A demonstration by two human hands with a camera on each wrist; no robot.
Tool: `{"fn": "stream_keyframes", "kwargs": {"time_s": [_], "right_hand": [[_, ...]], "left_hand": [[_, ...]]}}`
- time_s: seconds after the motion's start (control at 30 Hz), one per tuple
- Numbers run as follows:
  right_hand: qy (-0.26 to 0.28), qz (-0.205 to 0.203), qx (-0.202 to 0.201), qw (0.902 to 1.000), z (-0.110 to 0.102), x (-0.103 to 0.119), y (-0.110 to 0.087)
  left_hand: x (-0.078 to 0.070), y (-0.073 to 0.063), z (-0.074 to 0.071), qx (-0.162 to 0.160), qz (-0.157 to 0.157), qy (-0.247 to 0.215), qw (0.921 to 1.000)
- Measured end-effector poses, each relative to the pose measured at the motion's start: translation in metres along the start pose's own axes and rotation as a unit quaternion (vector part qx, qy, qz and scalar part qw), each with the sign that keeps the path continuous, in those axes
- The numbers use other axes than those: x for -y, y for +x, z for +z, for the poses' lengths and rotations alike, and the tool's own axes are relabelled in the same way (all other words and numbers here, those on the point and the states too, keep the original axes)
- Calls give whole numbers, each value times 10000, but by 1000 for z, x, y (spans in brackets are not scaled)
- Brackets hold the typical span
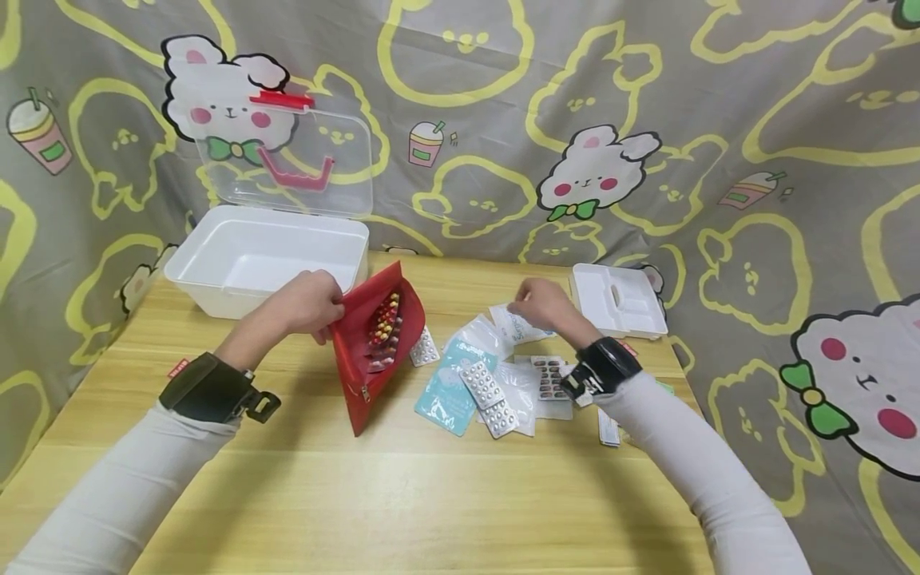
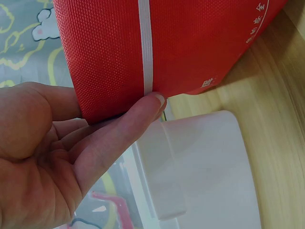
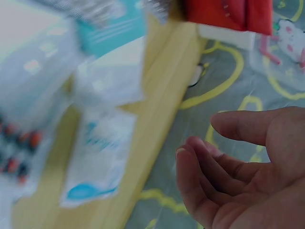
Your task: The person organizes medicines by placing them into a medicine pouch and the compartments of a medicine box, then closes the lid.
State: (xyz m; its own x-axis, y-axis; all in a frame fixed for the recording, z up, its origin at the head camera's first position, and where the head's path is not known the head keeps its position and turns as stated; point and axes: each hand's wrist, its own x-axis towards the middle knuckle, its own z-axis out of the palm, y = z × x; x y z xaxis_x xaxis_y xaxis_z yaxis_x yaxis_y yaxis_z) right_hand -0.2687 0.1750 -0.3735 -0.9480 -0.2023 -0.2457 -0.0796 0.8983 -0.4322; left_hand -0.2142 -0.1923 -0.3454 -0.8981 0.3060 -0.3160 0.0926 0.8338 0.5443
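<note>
In the head view my left hand (image 1: 309, 303) holds up a red zip pouch (image 1: 362, 299) by its edge, and its mouth gapes. Blister packs of red-and-yellow capsules (image 1: 386, 319) show inside. The left wrist view shows the thumb and fingers pinching the red fabric (image 2: 105, 57) beside a pale strip (image 2: 147, 47). My right hand (image 1: 544, 302) hovers over a white packet with blue print (image 1: 519, 326), apart from it in the right wrist view. Its fingers are loosely bent, with a gap to the thumb and nothing between them.
A white box (image 1: 208, 297) with its clear lid (image 1: 237, 188) raised stands behind my left hand. At the back right lies a white divided tray (image 1: 591, 299). Between the hands are a teal packet (image 1: 442, 399), silver blister packs (image 1: 481, 383) and a dark capsule blister (image 1: 550, 382) on the wooden table (image 1: 431, 495).
</note>
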Motion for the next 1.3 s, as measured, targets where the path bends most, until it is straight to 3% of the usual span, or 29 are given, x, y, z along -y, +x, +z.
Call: {"fn": "stream_keyframes", "kwargs": {"time_s": [0.23,0.47,0.73,1.3], "right_hand": [[-322,108,46,9994,6,-47,-18],[-252,439,322,9982,23,-74,-28],[-324,620,563,9960,37,-87,-36],[-359,678,483,9959,44,-90,-39]], "left_hand": [[1,0,1,-27,89,-36,10000],[1,0,1,-16,97,-31,9999],[-1,0,1,-33,78,-83,9999],[1,1,1,-40,55,-77,9999]]}}
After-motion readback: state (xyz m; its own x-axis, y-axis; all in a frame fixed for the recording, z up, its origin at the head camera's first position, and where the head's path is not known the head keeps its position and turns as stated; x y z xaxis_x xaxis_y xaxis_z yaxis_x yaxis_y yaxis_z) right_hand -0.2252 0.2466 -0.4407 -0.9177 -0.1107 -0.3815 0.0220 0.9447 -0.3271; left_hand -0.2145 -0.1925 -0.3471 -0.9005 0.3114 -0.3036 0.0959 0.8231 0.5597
